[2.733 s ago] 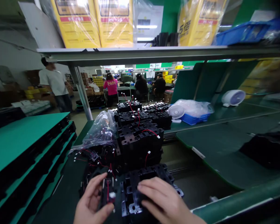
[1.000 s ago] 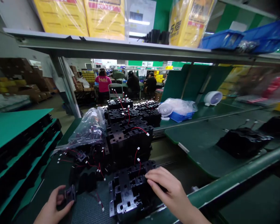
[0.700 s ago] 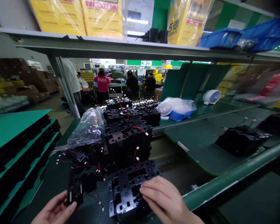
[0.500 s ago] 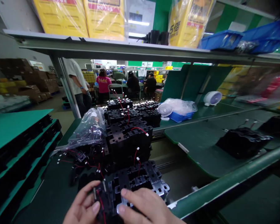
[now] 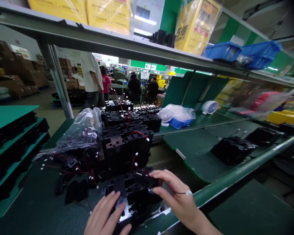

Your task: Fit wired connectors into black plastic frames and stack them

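Observation:
Directly before me lies a black plastic housing [image 5: 134, 195] with slots and raised edges. My left hand [image 5: 106, 215] rests at its near left side, fingers stretched out. Thumb and fingers of my right hand [image 5: 178, 192] pinch a small black plastic part [image 5: 145, 180] over the right side of the housing; whether it is seated there I cannot tell. A thin wire with a white connector [image 5: 188, 193] runs from that part across my right hand. Behind the housing, a taller stack of black housings [image 5: 127, 147] carries red wires with white plugs.
On the left lie loose black wired parts [image 5: 73, 161] and a clear plastic bag [image 5: 84, 127]. Green-topped stacked layers [image 5: 12, 117] stand farther left. A green conveyor plate [image 5: 186, 143] bears more black units [image 5: 231, 148]. A shelf [image 5: 127, 39] crosses overhead; people sit and stand beyond.
The small black part has gone from my left hand to my right hand, over the housing's right side. My left hand has opened onto the housing. The view has shifted right.

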`<action>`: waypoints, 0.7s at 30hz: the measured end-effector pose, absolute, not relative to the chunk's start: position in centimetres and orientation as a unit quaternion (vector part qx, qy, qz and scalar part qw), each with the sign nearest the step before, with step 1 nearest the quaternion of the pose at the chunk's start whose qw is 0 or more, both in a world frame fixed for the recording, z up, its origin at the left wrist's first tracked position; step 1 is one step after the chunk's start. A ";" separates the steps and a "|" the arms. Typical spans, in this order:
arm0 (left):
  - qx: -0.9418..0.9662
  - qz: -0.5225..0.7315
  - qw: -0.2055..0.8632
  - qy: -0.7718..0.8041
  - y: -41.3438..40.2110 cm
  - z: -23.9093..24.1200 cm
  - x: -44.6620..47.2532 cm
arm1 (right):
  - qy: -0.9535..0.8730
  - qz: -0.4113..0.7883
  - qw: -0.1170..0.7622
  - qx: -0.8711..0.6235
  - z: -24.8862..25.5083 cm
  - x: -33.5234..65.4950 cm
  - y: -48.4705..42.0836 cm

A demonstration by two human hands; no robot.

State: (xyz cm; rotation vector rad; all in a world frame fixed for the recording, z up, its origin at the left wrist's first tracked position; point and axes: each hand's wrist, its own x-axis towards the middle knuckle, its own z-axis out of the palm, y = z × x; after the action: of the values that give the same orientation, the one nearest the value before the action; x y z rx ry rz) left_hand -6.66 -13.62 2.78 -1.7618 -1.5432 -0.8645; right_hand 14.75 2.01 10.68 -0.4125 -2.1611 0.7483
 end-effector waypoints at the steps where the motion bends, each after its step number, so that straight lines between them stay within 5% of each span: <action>1: -0.679 -0.305 0.339 -0.575 -13.2 2.6 -6.6 | -0.859 0.302 0.383 -0.159 10.7 15.0 2.3; 21: -0.672 -0.318 0.315 -0.591 -12.8 1.9 -5.5 | -0.980 0.059 0.190 -0.019 13.8 15.0 1.9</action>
State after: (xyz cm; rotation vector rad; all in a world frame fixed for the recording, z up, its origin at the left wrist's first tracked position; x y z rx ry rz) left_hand -5.47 -12.82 1.94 -1.7701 -1.5560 -0.8370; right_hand 14.95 1.85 13.84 -0.0546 -2.7534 0.1671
